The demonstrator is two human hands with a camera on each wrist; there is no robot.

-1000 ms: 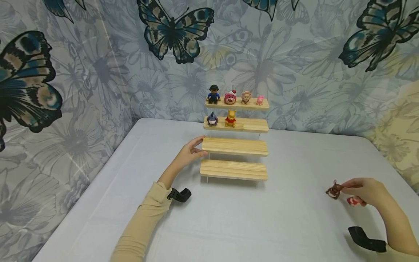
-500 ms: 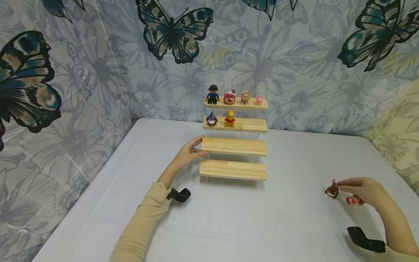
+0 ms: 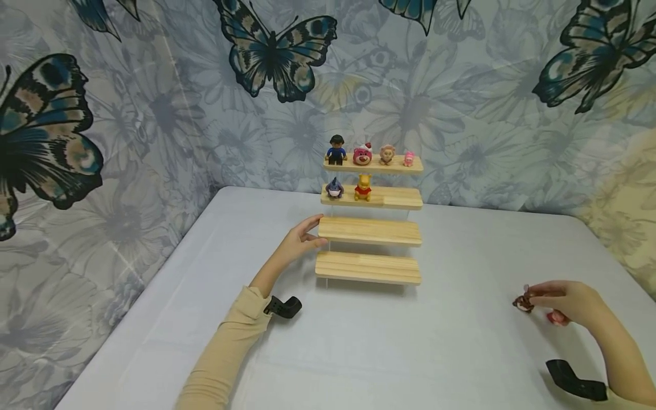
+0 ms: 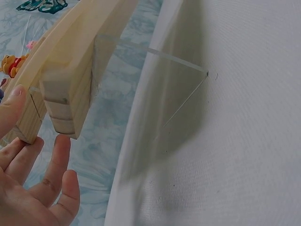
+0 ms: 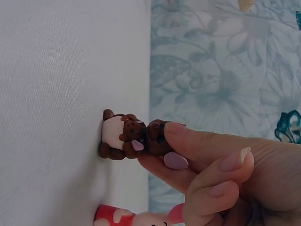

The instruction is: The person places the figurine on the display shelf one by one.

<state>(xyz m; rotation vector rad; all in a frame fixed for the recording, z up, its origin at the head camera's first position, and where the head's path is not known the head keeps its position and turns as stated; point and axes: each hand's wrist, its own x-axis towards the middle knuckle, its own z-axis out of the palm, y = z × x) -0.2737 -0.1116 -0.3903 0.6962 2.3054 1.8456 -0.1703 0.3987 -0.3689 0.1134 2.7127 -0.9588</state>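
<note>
My left hand (image 3: 299,242) grips the left end of the third board from the top of a stepped display shelf (image 3: 369,230). In the left wrist view, my thumb lies in front of the board's end and the fingers behind it. Far to the right, my right hand (image 3: 576,302) pinches a brown kangaroo figurine (image 5: 115,136) by its head, low over the table. Whether its base touches the cloth I cannot tell. A pink and red pig figurine (image 5: 113,215) sits against that hand's curled lower fingers, partly hidden by them.
On the top board stand a black-haired toy man (image 3: 336,151), a pink bear (image 3: 362,154), a pale figurine (image 3: 386,154) and a small pink one (image 3: 408,159). A donkey (image 3: 335,188) and a yellow bear (image 3: 363,188) share the second board. White cloth covers the table (image 3: 435,347).
My right fingers have come further over the kangaroo figurine's head, and its head and the pig figurine show less now. The left hand stays at the shelf. The head view shifts slightly.
</note>
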